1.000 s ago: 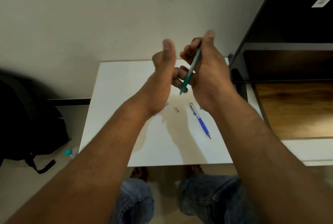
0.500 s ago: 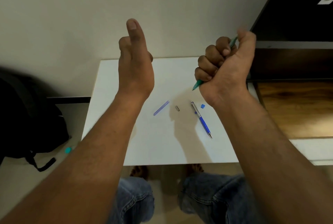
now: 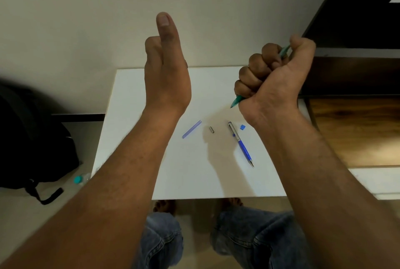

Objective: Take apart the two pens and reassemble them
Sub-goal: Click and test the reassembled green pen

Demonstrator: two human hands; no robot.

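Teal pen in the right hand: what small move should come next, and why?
Probably bring the left hand to the lower tip of the teal pen. The right hand grips it in a fist, the left is raised apart from it, and one hand can hardly take it apart.

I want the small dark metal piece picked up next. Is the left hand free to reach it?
Probably yes: the left hand is raised with nothing visibly in it, and the metal piece lies uncovered on the white table.
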